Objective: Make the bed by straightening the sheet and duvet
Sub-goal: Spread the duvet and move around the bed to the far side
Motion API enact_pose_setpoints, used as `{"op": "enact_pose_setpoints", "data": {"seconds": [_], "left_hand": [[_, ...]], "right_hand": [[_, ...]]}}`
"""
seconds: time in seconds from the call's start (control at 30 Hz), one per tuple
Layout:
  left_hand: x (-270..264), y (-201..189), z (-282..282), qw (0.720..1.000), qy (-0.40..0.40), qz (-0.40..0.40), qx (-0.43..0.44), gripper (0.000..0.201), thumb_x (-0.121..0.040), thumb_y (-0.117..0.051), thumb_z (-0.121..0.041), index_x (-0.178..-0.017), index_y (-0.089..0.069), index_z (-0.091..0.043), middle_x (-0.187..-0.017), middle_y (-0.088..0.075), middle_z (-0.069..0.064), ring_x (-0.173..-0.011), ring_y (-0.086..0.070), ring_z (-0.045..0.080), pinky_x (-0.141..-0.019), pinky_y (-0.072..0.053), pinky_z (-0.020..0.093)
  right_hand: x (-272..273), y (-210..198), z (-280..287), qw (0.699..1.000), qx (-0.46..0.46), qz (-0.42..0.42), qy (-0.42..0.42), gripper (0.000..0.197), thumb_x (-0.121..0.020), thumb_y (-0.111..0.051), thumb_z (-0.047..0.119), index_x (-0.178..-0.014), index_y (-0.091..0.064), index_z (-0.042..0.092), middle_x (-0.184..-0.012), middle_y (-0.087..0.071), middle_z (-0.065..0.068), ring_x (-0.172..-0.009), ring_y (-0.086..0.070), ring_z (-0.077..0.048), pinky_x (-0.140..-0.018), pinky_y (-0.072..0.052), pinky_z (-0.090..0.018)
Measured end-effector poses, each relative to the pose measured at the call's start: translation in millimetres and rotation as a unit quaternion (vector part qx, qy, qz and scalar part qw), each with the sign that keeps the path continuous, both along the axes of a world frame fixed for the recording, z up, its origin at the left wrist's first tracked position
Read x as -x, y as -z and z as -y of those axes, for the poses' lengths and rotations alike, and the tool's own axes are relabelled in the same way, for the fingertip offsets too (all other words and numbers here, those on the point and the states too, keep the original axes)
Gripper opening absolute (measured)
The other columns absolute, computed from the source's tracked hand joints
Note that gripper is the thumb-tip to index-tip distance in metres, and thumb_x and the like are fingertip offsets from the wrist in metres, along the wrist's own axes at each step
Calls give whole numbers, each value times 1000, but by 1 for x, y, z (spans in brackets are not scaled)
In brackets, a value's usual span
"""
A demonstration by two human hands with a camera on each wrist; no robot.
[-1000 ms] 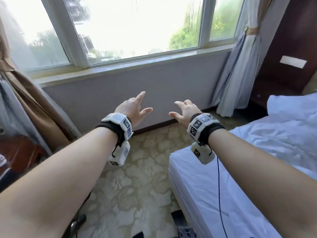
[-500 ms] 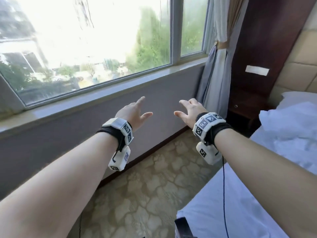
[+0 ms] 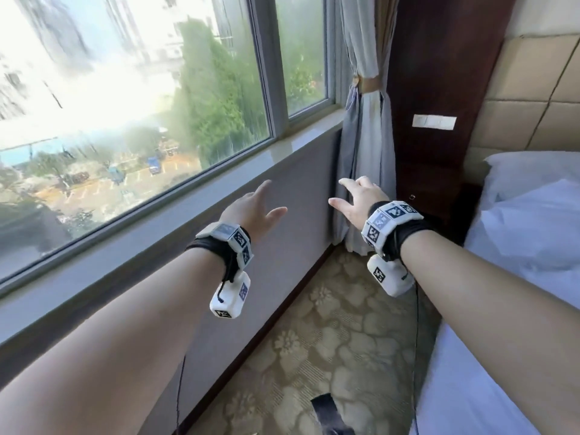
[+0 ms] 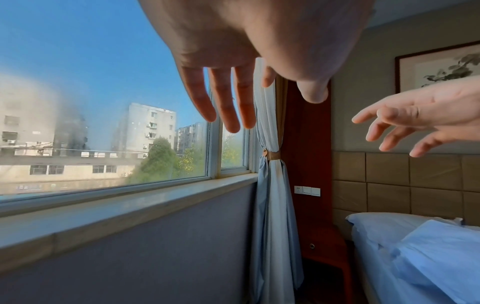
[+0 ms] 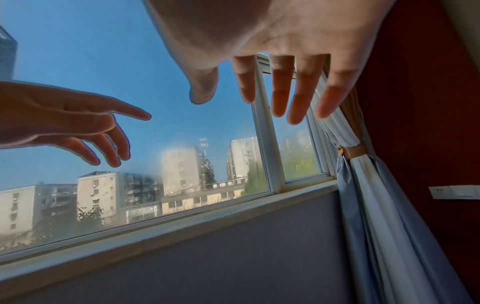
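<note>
White sheet (image 3: 464,387); beige floral carpet (image 3: 329,340); pale blue curtain (image 3: 364,146); tan quilted headboard (image 3: 527,89).

Window (image 3: 135,89) left, bed (image 3: 489,387) right, curtain (image 3: 364,171) between, ahead.

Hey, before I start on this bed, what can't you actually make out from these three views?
- Bed: head view, the right and bottom edges and the right forearm cut most of it off.
- Duvet: its far side runs past the right edge.
- Dark object on the carpet: bottom edge cuts it; unidentifiable.
- Street outside the window: blurred.
- Right wrist view shows no bed.
</note>
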State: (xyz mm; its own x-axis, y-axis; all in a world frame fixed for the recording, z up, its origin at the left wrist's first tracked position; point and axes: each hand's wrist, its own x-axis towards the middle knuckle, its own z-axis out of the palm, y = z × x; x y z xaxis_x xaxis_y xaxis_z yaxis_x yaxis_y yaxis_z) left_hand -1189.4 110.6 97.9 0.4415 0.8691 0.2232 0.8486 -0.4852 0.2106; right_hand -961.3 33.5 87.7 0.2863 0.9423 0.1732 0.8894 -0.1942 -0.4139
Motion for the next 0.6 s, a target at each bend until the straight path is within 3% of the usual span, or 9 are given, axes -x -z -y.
{"op": "enact_pose_setpoints", "data": {"seconds": [0.1, 0.3, 0.47, 0.6], "left_hand": [[-22, -15, -63, 1000, 14, -3, -3, 72, -90, -46, -56, -150, -17, -29, -120, -58, 7, -105, -57, 27, -83, -46, 36], [-91, -39, -167, 998, 60, -11, -10, 72, -92, -41, -57, -151, -12, -26, -128, -55, 7, -110, -56, 26, -81, -45, 34], [-184, -40, -252, 991, 133, 7, -16, 73, -91, -43, -58, -150, -15, -27, -127, -56, 8, -109, -56, 28, -83, -48, 38], [-281, -32, -316, 979, 202, 25, -21, 71, -90, -45, -58, -149, -18, -29, -122, -57, 7, -98, -58, 26, -72, -47, 34]], "right_hand": [[-18, -2, -61, 1000, -5, 0, 1, 57, -92, -45, 53, -140, -38, 25, -138, -40, -7, -129, -36, -27, -104, -34, -39], [-77, -22, -146, 999, -5, 14, 29, 57, -91, -45, 54, -140, -38, 25, -137, -41, -5, -128, -38, -25, -103, -37, -39], [-157, -25, -191, 994, 0, 26, 107, 59, -91, -44, 54, -141, -36, 24, -137, -41, -6, -127, -40, -25, -102, -38, -41], [-227, -17, -218, 981, 3, 29, 190, 58, -91, -45, 53, -140, -37, 23, -137, -41, -7, -125, -41, -27, -100, -40, -40]]}}
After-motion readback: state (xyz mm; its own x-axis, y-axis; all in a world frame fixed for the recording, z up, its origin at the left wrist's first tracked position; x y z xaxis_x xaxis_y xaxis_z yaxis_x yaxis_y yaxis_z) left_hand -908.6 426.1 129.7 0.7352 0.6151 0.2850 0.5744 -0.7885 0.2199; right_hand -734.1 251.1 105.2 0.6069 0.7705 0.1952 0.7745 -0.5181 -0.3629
